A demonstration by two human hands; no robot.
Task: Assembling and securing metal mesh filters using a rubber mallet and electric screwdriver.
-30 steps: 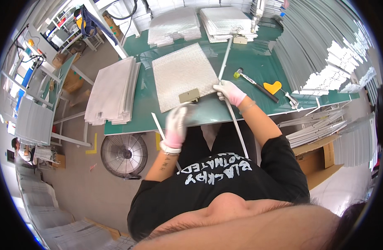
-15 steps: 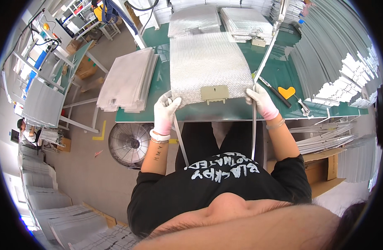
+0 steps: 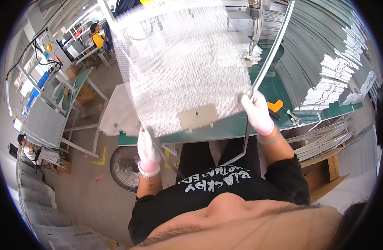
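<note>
A large silvery mesh sheet [image 3: 187, 79] is raised and tilted above the bench, partly blurred. A flat beige-grey plate [image 3: 197, 118] sits near its front edge. My left hand [image 3: 148, 148], in a white glove, is closed at the sheet's near-left corner, where a metal strip also passes. My gloved right hand [image 3: 258, 114] is closed at the near-right corner, fingers on the sheet's edge. Thin metal strips [image 3: 272, 54] run by my right hand, one upward and another down to my lap. Whether strips and sheet are joined is hidden by my hands.
A green bench [image 3: 179, 138] lies beneath, with stacked mesh sheets [image 3: 118, 110] on its left. To the right are a yellow-orange tool [image 3: 275, 106] and tall stacks of panels [image 3: 316, 54]. A power driver [image 3: 255, 25] hangs overhead. A floor fan [image 3: 125, 168] stands at lower left.
The mesh sheet has lifted off the bench and tilted, its left side swinging lower. My left hand has moved down and left, my right slightly down. A bent metal strip now shows at my lap.
</note>
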